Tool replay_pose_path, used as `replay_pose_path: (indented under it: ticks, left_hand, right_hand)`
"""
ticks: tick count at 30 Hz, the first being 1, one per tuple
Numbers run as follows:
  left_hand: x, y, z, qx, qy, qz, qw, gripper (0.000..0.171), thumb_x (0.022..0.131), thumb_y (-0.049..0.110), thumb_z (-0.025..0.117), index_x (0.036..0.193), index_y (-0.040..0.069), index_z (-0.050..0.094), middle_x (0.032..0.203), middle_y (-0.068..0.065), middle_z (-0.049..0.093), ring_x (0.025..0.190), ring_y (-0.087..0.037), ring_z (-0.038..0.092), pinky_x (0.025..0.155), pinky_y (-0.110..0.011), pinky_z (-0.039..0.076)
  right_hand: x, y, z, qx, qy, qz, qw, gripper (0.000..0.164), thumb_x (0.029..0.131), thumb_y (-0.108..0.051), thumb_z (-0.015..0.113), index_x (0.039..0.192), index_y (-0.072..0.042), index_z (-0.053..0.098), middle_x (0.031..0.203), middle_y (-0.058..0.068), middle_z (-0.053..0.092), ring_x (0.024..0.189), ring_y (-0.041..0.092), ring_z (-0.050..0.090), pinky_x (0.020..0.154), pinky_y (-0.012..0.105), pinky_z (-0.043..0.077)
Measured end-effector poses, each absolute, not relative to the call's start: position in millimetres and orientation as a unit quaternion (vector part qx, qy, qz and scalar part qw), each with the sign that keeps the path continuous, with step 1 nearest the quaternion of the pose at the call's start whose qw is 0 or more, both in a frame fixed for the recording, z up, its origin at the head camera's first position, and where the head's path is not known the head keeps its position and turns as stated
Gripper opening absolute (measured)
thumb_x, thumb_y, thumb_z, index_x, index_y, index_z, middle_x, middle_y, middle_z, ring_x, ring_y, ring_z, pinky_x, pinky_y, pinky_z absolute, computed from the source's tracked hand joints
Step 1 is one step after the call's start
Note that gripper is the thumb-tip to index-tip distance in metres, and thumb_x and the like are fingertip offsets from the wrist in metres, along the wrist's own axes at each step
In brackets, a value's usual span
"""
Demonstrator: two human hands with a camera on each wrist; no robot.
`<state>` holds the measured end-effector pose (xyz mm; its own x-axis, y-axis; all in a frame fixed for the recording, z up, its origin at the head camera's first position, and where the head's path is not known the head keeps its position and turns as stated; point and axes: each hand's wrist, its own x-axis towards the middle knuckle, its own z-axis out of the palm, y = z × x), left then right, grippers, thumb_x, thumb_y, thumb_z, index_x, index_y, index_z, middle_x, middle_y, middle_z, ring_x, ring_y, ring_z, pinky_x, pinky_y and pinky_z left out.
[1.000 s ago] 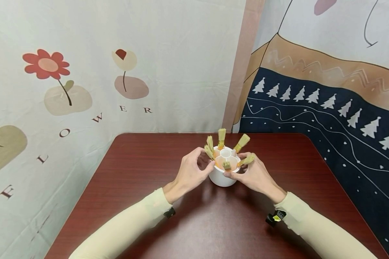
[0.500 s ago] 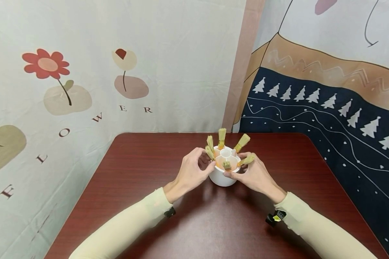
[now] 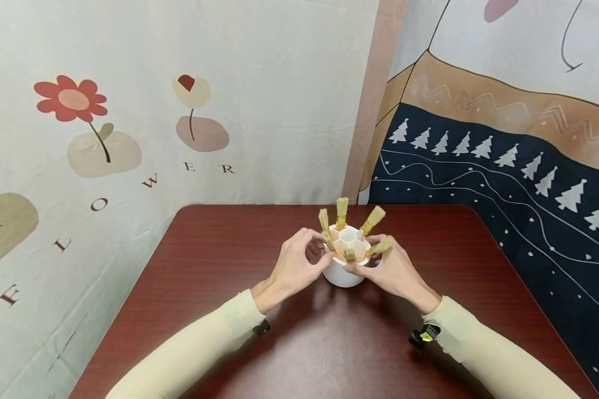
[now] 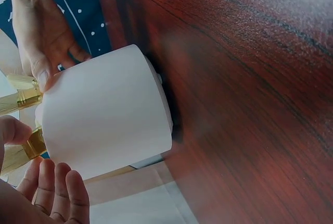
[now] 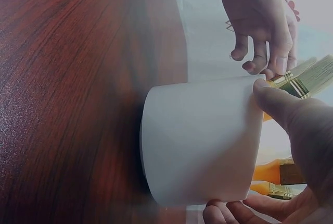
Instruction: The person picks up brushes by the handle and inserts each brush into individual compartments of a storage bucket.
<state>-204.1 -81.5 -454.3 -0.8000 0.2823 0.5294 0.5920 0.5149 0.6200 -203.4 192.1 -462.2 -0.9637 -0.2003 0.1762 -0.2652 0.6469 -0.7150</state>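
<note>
A white round brush holder [image 3: 343,275] with divided compartments stands on the table, several bristle paintbrushes leaning outward around its rim. My left hand [image 3: 298,260] pinches one paintbrush [image 3: 328,241] at the holder's left edge between thumb and fingers. In the left wrist view that brush's brass-coloured ferrule [image 4: 35,143] shows between them. My right hand [image 3: 395,267] grips the holder's right side, the thumb on its front rim and the fingers round the far side. In the right wrist view the holder's smooth wall [image 5: 203,140] and orange brush handles [image 5: 268,172] are visible.
The dark red wooden table [image 3: 219,266] ends just behind the holder. A pale cloth with flower prints [image 3: 279,100] hangs at the back and left, and a navy cloth with white trees [image 3: 449,172] at the right.
The paintbrush in my left hand has shifted slightly right and down, towards the holder's inside, with my left fingers following. The right hand and holder have stayed in place.
</note>
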Motion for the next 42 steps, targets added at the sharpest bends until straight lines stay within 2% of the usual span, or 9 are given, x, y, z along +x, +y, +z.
replay_pose_path:
  ticks: [8,20,25,30,34,41,42]
  left_hand:
    - [-203,-83,-454,-0.256,-0.854,-0.420,0.173,0.026,0.097,0.016,0.090,0.118,0.010,0.076,0.106,-0.007,0.077,0.090,-0.018,0.077,0.079,-0.026,0.066]
    - [-202,-88,-455,-0.251,-0.862,-0.412,0.156,0.032,0.098,0.019,0.090,0.126,0.012,0.076,0.112,-0.006,0.078,0.097,-0.019,0.078,0.087,-0.034,0.069]
    - [-202,-92,-454,-0.248,-0.867,-0.405,0.153,0.034,0.099,0.021,0.090,0.128,0.011,0.075,0.116,-0.006,0.079,0.098,-0.020,0.078,0.088,-0.034,0.068]
    - [-201,-96,-453,-0.246,-0.870,-0.399,0.154,0.037,0.099,0.022,0.091,0.130,0.011,0.074,0.119,-0.005,0.079,0.100,-0.020,0.078,0.090,-0.039,0.069]
    - [-202,-101,-453,-0.233,-0.881,-0.382,0.151,0.038,0.100,0.025,0.090,0.132,0.013,0.074,0.123,-0.002,0.079,0.101,-0.018,0.079,0.090,-0.038,0.068]
    - [-205,-112,-455,-0.216,-0.896,-0.354,0.158,0.040,0.100,0.025,0.090,0.135,0.012,0.074,0.126,-0.004,0.079,0.105,-0.020,0.079,0.090,-0.038,0.067]
    - [-205,-114,-456,-0.212,-0.898,-0.350,0.160,0.040,0.100,0.026,0.090,0.135,0.013,0.074,0.126,-0.004,0.078,0.106,-0.020,0.079,0.090,-0.038,0.067]
  right_hand:
    - [-204,193,-462,0.129,-0.905,0.403,0.039,0.084,0.088,-0.047,0.104,0.149,-0.001,0.070,0.141,0.020,0.073,0.109,0.027,0.076,0.090,0.034,0.063]
    - [-203,193,-464,0.126,-0.908,0.398,0.039,0.090,0.090,-0.052,0.101,0.154,0.001,0.066,0.148,0.022,0.070,0.112,0.029,0.075,0.091,0.036,0.063]
    - [-201,193,-465,0.123,-0.912,0.388,0.045,0.093,0.090,-0.052,0.101,0.158,0.001,0.065,0.151,0.022,0.069,0.113,0.028,0.073,0.093,0.038,0.061]
    - [-201,194,-465,0.125,-0.914,0.384,0.045,0.096,0.092,-0.055,0.099,0.160,0.000,0.063,0.155,0.022,0.068,0.117,0.030,0.074,0.098,0.043,0.062]
    - [-200,196,-465,0.120,-0.918,0.377,0.040,0.099,0.091,-0.059,0.098,0.162,-0.002,0.061,0.161,0.020,0.065,0.122,0.032,0.074,0.103,0.048,0.062]
    - [-199,203,-467,0.113,-0.923,0.366,0.038,0.074,0.089,-0.062,0.098,0.135,-0.012,0.068,0.171,0.013,0.057,0.131,0.033,0.070,0.110,0.052,0.060]
    - [-198,204,-468,0.114,-0.923,0.364,0.040,0.074,0.089,-0.063,0.098,0.135,-0.013,0.068,0.171,0.013,0.057,0.132,0.033,0.071,0.110,0.053,0.060]
